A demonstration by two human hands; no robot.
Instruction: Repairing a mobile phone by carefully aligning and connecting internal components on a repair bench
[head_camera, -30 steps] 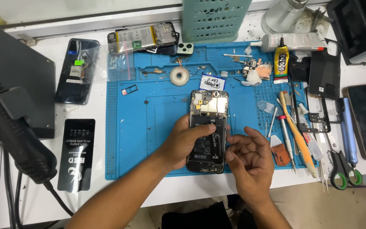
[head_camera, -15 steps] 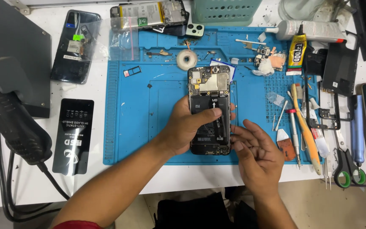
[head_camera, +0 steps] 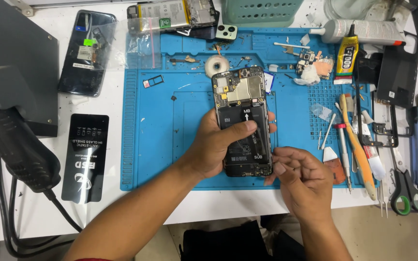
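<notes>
We look almost straight down from head height, fairly close, at a blue work mat (head_camera: 170,121) filling the frame's middle, our forearms entering from the bottom edge.

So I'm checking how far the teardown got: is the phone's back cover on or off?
Off. The phone lies open-backed on the blue mat, circuit board and battery exposed, left hand holding it.
</notes>
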